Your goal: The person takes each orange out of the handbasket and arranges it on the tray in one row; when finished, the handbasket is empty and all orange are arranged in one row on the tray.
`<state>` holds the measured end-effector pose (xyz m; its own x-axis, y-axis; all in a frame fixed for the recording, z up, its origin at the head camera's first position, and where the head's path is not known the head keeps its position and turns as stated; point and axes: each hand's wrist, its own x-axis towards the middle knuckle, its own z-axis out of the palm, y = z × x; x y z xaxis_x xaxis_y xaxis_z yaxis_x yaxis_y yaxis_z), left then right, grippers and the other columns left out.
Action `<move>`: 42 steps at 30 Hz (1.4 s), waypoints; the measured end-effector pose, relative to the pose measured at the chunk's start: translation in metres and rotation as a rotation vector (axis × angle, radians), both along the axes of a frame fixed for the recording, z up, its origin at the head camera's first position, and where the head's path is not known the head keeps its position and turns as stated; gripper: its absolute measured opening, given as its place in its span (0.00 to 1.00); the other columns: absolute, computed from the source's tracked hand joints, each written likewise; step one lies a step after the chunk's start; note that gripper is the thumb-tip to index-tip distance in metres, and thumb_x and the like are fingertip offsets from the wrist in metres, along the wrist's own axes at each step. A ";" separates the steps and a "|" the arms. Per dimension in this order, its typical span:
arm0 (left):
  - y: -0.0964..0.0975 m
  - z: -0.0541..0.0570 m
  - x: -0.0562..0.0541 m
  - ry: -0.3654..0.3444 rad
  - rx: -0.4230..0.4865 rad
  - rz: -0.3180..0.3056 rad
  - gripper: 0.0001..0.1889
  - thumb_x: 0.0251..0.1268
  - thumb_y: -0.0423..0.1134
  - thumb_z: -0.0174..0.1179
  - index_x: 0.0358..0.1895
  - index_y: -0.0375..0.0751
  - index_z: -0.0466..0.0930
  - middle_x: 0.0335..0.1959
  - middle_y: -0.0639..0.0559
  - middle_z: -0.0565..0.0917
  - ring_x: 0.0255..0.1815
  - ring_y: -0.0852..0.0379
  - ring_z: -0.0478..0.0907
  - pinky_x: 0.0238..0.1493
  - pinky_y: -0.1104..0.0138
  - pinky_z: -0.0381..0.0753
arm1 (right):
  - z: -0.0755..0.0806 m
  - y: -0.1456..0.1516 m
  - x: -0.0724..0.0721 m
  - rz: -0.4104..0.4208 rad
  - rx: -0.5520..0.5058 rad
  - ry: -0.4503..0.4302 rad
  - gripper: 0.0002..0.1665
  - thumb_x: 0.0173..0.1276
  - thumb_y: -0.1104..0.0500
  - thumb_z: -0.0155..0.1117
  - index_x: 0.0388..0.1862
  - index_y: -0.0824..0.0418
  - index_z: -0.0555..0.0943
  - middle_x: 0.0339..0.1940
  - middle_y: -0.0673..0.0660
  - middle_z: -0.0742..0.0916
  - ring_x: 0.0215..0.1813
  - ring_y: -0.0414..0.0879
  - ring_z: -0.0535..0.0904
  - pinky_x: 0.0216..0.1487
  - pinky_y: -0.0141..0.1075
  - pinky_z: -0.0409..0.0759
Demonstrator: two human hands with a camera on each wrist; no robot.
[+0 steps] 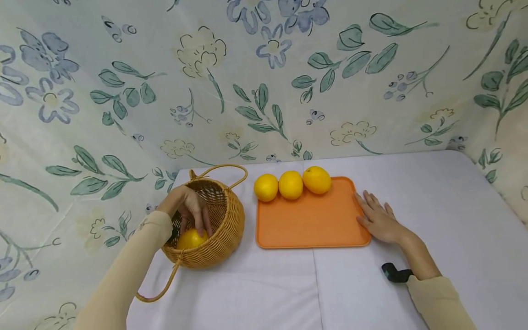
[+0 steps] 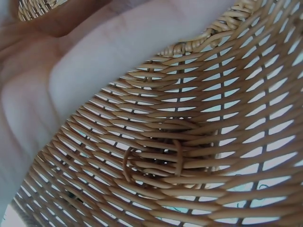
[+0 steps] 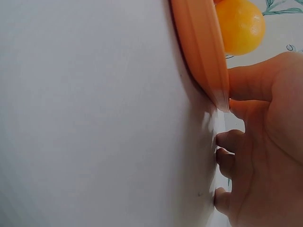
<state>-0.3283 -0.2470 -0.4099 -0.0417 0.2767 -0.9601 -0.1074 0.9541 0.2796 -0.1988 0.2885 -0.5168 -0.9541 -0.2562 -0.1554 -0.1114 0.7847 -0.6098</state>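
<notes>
Inside the wicker basket (image 1: 231,224) at the left, my left hand (image 1: 194,208) reaches down with its fingers bent around a yellow citrus fruit (image 1: 190,239). In the left wrist view the palm (image 2: 90,71) stands before the woven wall (image 2: 227,156), and the fruit is out of sight. My right hand (image 1: 381,221) lies flat on the table, fingers straight, thumb and fingertips at the right edge of the orange tray (image 1: 309,224). Three yellow citrus fruits (image 1: 290,185) sit in a row along the tray's far side, the right one more oval.
A white cloth (image 1: 272,284) covers the table. The basket has two looped handles, one (image 1: 165,293) reaching toward the front left. A floral curtain (image 1: 272,82) hangs behind the table and along its sides. A dark device (image 1: 396,273) sits on the right wrist.
</notes>
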 end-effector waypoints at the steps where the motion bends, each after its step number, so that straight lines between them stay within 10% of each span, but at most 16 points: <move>1: 0.000 0.000 0.001 0.004 -0.002 -0.004 0.18 0.69 0.32 0.67 0.61 0.44 0.87 0.60 0.46 0.86 0.56 0.52 0.85 0.52 0.50 0.90 | 0.000 0.000 0.000 0.001 0.001 0.000 0.44 0.82 0.53 0.53 0.85 0.65 0.45 0.84 0.76 0.43 0.84 0.75 0.33 0.77 0.74 0.22; 22: -0.009 0.001 0.001 0.041 0.045 0.043 0.20 0.67 0.31 0.68 0.62 0.45 0.86 0.59 0.46 0.87 0.56 0.51 0.84 0.52 0.47 0.89 | 0.000 0.002 -0.001 0.012 0.007 0.007 0.43 0.83 0.52 0.51 0.86 0.65 0.45 0.84 0.76 0.44 0.84 0.75 0.34 0.77 0.75 0.24; 42: -0.023 0.033 0.005 0.405 0.379 0.201 0.23 0.61 0.34 0.74 0.62 0.41 0.86 0.62 0.46 0.85 0.44 0.58 0.84 0.51 0.61 0.90 | -0.001 0.000 -0.002 0.016 -0.003 0.002 0.44 0.82 0.53 0.52 0.85 0.66 0.45 0.84 0.76 0.43 0.84 0.75 0.33 0.76 0.75 0.23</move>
<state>-0.3234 -0.2696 -0.3770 -0.4719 0.5459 -0.6923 -0.0894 0.7515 0.6536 -0.2012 0.2887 -0.5182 -0.9501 -0.2719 -0.1529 -0.1249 0.7807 -0.6123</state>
